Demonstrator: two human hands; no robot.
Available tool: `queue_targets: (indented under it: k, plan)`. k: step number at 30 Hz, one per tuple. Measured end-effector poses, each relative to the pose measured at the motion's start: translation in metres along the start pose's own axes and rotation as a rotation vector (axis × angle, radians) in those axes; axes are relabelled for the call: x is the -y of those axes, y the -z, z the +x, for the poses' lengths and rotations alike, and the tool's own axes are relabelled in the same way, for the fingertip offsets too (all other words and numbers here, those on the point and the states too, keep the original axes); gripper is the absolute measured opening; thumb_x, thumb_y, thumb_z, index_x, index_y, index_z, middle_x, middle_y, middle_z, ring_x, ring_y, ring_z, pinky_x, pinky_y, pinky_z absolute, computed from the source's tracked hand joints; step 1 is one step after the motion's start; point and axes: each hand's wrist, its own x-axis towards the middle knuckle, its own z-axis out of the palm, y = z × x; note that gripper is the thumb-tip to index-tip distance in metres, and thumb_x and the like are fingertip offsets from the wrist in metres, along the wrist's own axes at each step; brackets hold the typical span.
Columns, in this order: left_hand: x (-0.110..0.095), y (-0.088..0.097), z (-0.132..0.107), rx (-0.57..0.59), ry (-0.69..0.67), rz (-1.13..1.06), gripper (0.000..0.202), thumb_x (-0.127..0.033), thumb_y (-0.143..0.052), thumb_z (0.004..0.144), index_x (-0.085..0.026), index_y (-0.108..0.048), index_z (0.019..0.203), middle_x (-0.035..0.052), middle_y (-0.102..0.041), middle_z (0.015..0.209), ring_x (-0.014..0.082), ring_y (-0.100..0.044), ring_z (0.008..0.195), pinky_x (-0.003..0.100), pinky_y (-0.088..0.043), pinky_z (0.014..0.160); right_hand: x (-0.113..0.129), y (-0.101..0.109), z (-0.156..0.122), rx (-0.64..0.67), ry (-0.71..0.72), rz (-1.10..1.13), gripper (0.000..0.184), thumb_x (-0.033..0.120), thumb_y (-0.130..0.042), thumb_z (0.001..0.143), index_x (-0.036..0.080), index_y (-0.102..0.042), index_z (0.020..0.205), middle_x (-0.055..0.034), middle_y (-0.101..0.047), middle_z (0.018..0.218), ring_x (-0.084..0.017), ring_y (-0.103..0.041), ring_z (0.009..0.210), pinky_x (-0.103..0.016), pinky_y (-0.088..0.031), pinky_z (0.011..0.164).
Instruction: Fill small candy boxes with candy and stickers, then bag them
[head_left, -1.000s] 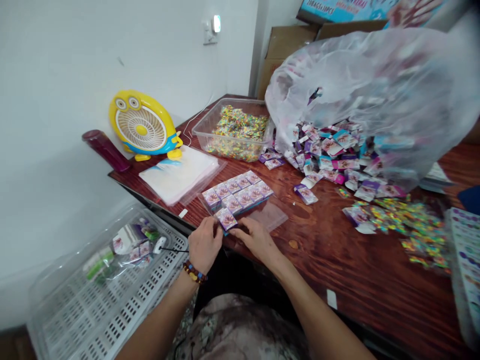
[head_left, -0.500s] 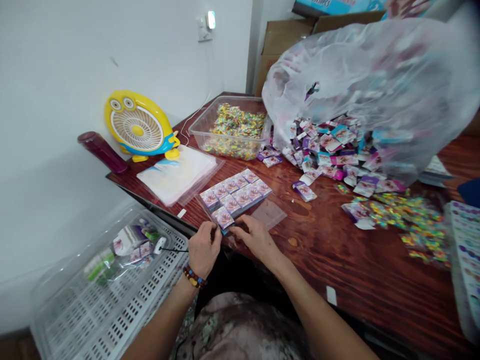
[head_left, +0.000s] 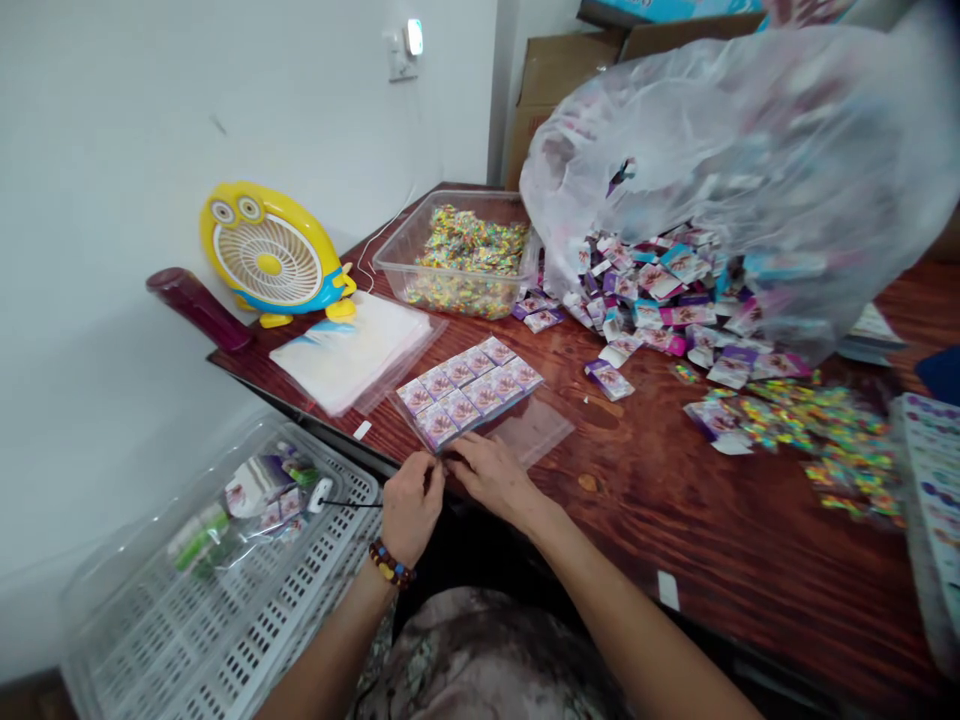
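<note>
A clear plastic sleeve lies on the wooden table with two rows of small purple boxes inside it. My left hand is pinched at the sleeve's near end by the table edge. My right hand presses closed fingers on the same end, touching the nearest box. Both hands grip the sleeve's opening. A bead bracelet sits on my left wrist.
A big clear bag spills small boxes at the back right. A clear tub of colourful bits, a stack of flat bags, a yellow fan and a maroon bottle stand left. A white crate sits below left.
The nearest box has slid into the sleeve in line with the rows. Both hands moved closer together at the sleeve's near end.
</note>
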Motion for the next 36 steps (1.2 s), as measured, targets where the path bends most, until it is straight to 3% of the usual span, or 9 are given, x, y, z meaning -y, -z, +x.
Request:
queue_targets:
  k: [4,12,17,19,22,24,29,33,36]
  plan:
    - [0.0,0.0,0.0,-0.028,0.038,-0.054,0.02,-0.026,-0.042,0.092,-0.018,-0.055,0.079,0.0007,-0.06,0.075,0.0129,-0.056,0.068,0.024,-0.04,0.065,-0.003,0.002,-0.004,0.024,0.043,0.11,0.028,0.013,-0.049,0.089,0.023,-0.064,0.11,-0.0033,-0.068,0.106,-0.017,-0.061,0.096,-0.027,-0.041,0.081]
    - [0.004,0.004,0.004,0.01,0.007,-0.042,0.019,-0.025,-0.041,0.092,-0.019,-0.056,0.081,0.0009,-0.061,0.076,0.0143,-0.058,0.069,0.026,-0.042,0.066,0.004,-0.001,-0.003,0.015,0.074,0.008,0.033,0.011,-0.048,0.087,0.023,-0.06,0.116,-0.0035,-0.067,0.111,-0.018,-0.062,0.098,-0.029,-0.041,0.084]
    - [0.002,0.014,0.005,-0.061,-0.042,0.127,0.022,-0.041,-0.05,0.089,-0.02,-0.057,0.084,0.0043,-0.063,0.082,0.0208,-0.057,0.08,0.034,-0.043,0.077,-0.027,0.025,-0.016,-0.163,-0.08,-0.159,0.026,0.016,-0.047,0.091,0.02,-0.064,0.111,-0.0069,-0.069,0.111,-0.022,-0.06,0.104,-0.037,-0.04,0.091]
    - [0.0,0.015,0.007,-0.084,-0.051,0.25,0.027,-0.047,-0.057,0.083,-0.02,-0.058,0.084,0.0062,-0.063,0.083,0.0255,-0.055,0.085,0.039,-0.041,0.078,-0.044,0.034,-0.021,-0.162,-0.157,-0.315,0.024,0.021,-0.051,0.09,0.017,-0.065,0.109,-0.0118,-0.065,0.119,-0.028,-0.055,0.113,-0.043,-0.039,0.094]
    - [-0.001,0.014,0.01,-0.053,-0.03,0.315,0.027,-0.047,-0.06,0.08,-0.02,-0.058,0.087,0.0074,-0.064,0.085,0.0289,-0.053,0.087,0.04,-0.041,0.074,-0.061,0.038,-0.032,-0.111,-0.187,-0.422,0.039,0.03,-0.06,0.086,0.011,-0.06,0.121,-0.0173,-0.052,0.136,-0.032,-0.04,0.131,-0.046,-0.035,0.102]
    - [0.0,0.013,0.011,-0.027,-0.037,0.274,0.02,-0.04,-0.057,0.083,-0.02,-0.058,0.087,0.0072,-0.065,0.086,0.0284,-0.053,0.088,0.04,-0.041,0.074,-0.063,0.035,-0.044,-0.109,-0.207,-0.442,0.046,0.033,-0.062,0.085,0.011,-0.057,0.125,-0.0176,-0.049,0.139,-0.031,-0.038,0.133,-0.046,-0.032,0.105]
    - [0.003,0.01,0.017,0.035,-0.1,0.055,0.013,-0.027,-0.048,0.087,-0.021,-0.06,0.088,0.006,-0.065,0.089,0.0249,-0.054,0.089,0.039,-0.043,0.079,-0.046,0.023,-0.09,-0.134,-0.321,-0.474,0.039,0.029,-0.064,0.083,0.016,-0.061,0.119,-0.0171,-0.056,0.132,-0.032,-0.049,0.123,-0.052,-0.032,0.101]
    - [-0.001,0.004,0.028,0.176,-0.154,-0.066,0.017,-0.026,-0.048,0.085,-0.022,-0.063,0.088,0.0048,-0.067,0.089,0.023,-0.057,0.088,0.039,-0.045,0.08,-0.026,0.022,-0.133,-0.152,-0.392,-0.466,0.033,0.027,-0.064,0.083,0.016,-0.063,0.114,-0.0191,-0.06,0.127,-0.034,-0.055,0.115,-0.055,-0.033,0.097]
    - [-0.009,0.004,0.031,0.194,-0.195,-0.052,0.02,-0.03,-0.049,0.086,-0.022,-0.063,0.096,0.0058,-0.068,0.093,0.0243,-0.06,0.09,0.041,-0.045,0.081,-0.019,0.029,-0.16,-0.216,-0.417,-0.354,0.024,0.026,-0.055,0.088,0.02,-0.065,0.109,-0.0126,-0.065,0.12,-0.027,-0.06,0.108,-0.048,-0.038,0.095]
